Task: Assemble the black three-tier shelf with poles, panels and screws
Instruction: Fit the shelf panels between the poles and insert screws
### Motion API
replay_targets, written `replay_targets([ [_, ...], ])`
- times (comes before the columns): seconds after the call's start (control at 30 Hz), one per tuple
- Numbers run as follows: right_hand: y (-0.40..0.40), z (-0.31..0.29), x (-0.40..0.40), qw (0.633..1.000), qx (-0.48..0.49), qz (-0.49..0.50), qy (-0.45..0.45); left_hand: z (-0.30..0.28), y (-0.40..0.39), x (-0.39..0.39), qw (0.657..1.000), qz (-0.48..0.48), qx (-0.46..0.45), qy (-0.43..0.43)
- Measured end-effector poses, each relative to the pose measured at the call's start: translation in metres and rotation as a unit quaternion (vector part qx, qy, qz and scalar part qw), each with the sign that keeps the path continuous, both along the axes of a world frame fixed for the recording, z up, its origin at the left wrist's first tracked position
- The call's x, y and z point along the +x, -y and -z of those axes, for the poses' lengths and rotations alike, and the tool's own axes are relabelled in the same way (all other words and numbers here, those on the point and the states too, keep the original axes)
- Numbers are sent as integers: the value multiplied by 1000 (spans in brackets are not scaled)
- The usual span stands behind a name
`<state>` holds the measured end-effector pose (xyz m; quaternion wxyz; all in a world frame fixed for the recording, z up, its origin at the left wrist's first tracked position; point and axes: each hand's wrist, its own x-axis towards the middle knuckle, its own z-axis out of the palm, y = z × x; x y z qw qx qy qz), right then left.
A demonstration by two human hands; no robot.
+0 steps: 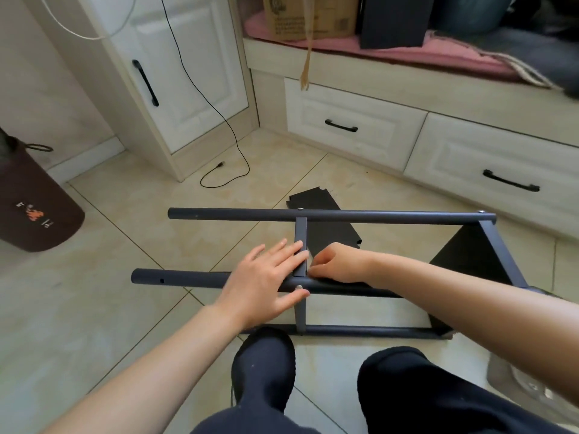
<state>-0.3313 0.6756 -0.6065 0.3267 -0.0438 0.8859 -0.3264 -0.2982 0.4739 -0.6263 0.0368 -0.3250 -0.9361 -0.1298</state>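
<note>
Half-built black metal shelf frame (329, 286) lies on its side on the beige tiled floor (94, 308); left hand (266, 283), fingers straight, presses the middle panel's edge (300, 245); right hand (336, 263), fingers curled, pinches there, object unclear; loose black panel (316, 200) beyond; cardboard box (310, 17) print unreadable.

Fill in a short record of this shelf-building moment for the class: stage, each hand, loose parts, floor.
stage: frame lies on its side, poles joined by crossbars; middle panel not yet fixed
left hand: left hand lies flat, fingers straight, pressing the middle crossbar and near pole
right hand: right hand has curled fingers beside the crossbar; what it pinches is hidden
screw: one screw stands out of the near pole
loose parts: black panel flat under the frame
floor: tiled floor, black cable lying near the cabinet
</note>
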Motion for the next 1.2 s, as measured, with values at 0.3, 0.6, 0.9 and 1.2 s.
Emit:
replay_targets([
  [0.3,-17,-36,40,989,90,-64,-100,-14,-6,64,935,-271,227,35],
  [0.6,-27,-39,58,988,106,-70,-89,-11,-22,66,659,-492,465,327],
  [0.9,-26,-35,59,988,98,-43,-108,1,-46,45,447,-490,638,391],
  [1.2,-33,-37,59,989,74,-6,-130,10,-54,34,494,-498,627,340],
])
